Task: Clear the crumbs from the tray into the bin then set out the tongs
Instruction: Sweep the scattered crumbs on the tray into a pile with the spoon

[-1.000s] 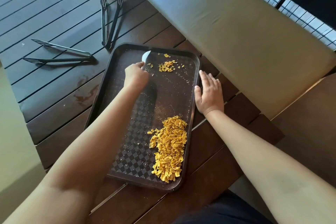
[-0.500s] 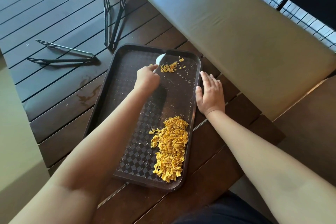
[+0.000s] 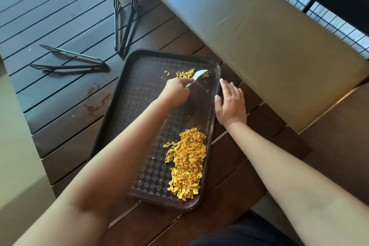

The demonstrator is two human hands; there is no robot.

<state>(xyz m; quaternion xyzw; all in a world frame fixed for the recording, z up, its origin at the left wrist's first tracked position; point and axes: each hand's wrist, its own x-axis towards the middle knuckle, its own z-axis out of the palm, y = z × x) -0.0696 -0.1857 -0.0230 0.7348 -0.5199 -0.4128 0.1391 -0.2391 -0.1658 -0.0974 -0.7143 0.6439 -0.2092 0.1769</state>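
Observation:
A dark brown tray (image 3: 111, 106) lies lengthwise on the slatted wooden table. A big heap of yellow crumbs (image 3: 187, 164) sits near its close right corner. A small cluster of crumbs (image 3: 184, 74) lies at the far end. My left hand (image 3: 175, 91) grips a white spoon (image 3: 197, 76), whose bowl sits just right of that small cluster. My right hand (image 3: 230, 104) rests flat on the table with fingers straight, thumb against the tray's right rim. One pair of black tongs (image 3: 124, 24) lies beyond the tray, and a second pair (image 3: 67, 60) lies to the left.
A beige cushioned bench (image 3: 259, 32) runs along the table's right side, with a black wire fence (image 3: 329, 2) behind it. A wet stain (image 3: 95, 104) marks the table left of the tray. No bin is in view.
My left hand has carried the spoon rightward across the tray's far end, from left of the small crumb cluster to its right side. My right hand has stayed put.

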